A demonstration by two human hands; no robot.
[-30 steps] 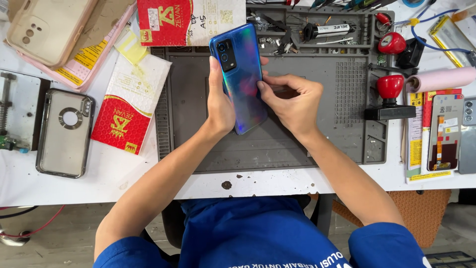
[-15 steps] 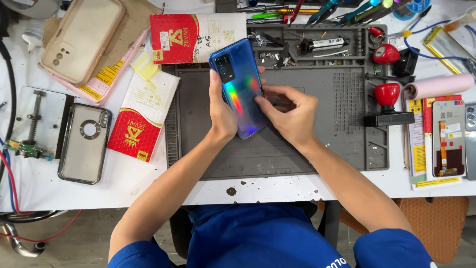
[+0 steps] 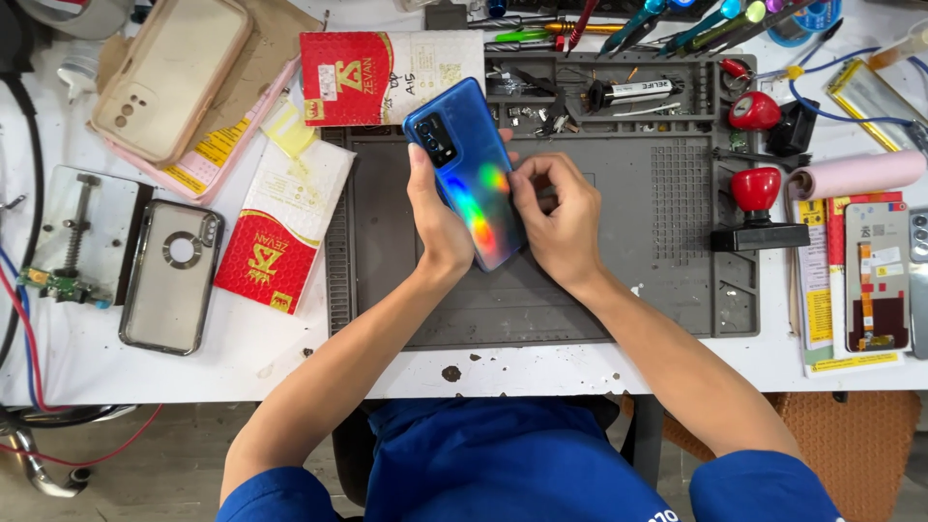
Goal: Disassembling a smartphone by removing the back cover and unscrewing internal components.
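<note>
A blue phone point(image 3: 466, 166) with an iridescent back faces up, its camera block at the top left. My left hand point(image 3: 437, 224) grips its left edge from beneath, over a grey work mat point(image 3: 599, 290). On the phone's right edge rests my right hand point(image 3: 558, 218), fingers curled and pinching at the side. Whether a small tool sits between those fingers is hidden.
A clear phone case point(image 3: 172, 275) and a beige case point(image 3: 172, 77) lie at the left with red-and-white packets point(image 3: 275, 237). Two red-knobbed tools point(image 3: 758, 188), a pink roll point(image 3: 855, 174), a phone part point(image 3: 875, 275) and several tools along the far edge sit at the right.
The view has shifted, so everything sits further right and lower in frame. Both hands keep hold of the phone, and my right hand's fingers have curled tighter at its right edge.
</note>
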